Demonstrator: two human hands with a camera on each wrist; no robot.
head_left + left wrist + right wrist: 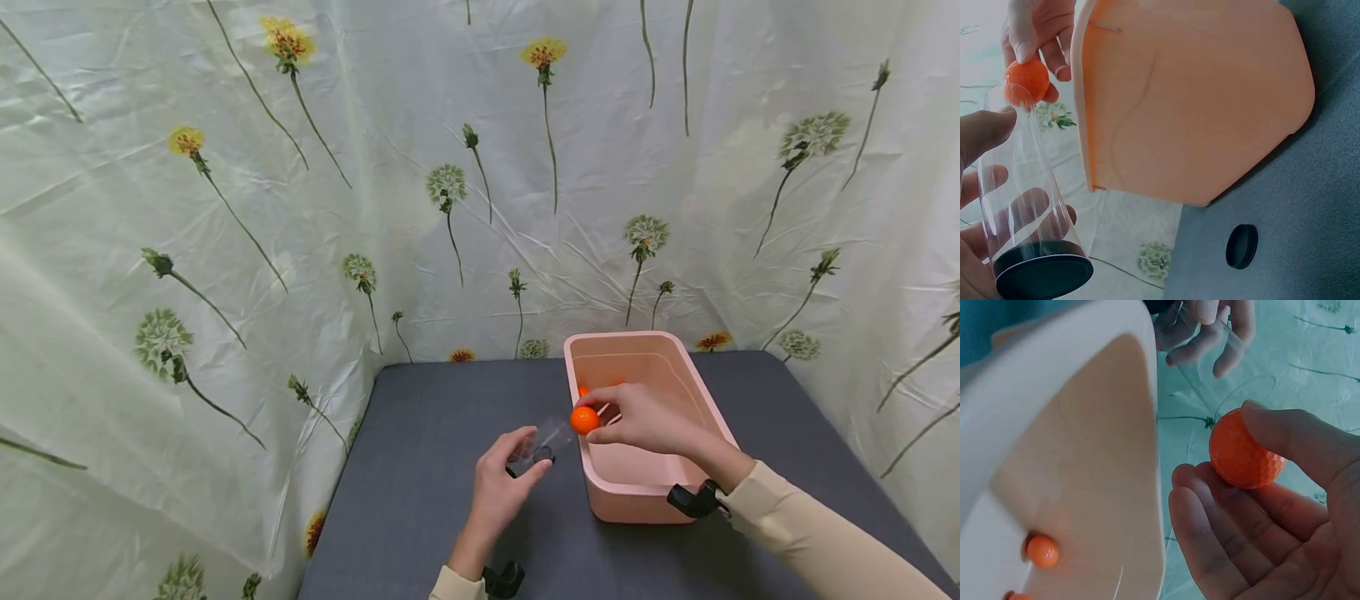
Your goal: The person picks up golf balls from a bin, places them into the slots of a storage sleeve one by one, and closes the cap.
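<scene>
My left hand holds a clear plastic tube between thumb and fingers. A black cap covers its bottom, and its mouth is tilted up toward the right hand. Thumb and fingers of my right hand pinch a dimpled orange golf ball right at the mouth of the tube. In the left wrist view the tube's rim overlaps the ball. Through the transparent wall of the tube no other ball shows. The right hand is over the left edge of a pink bin.
Inside the bin lie more orange balls, partly hidden by my right hand in the head view. A loose black cap is on the dark grey table. Behind the table hangs a flower-print curtain.
</scene>
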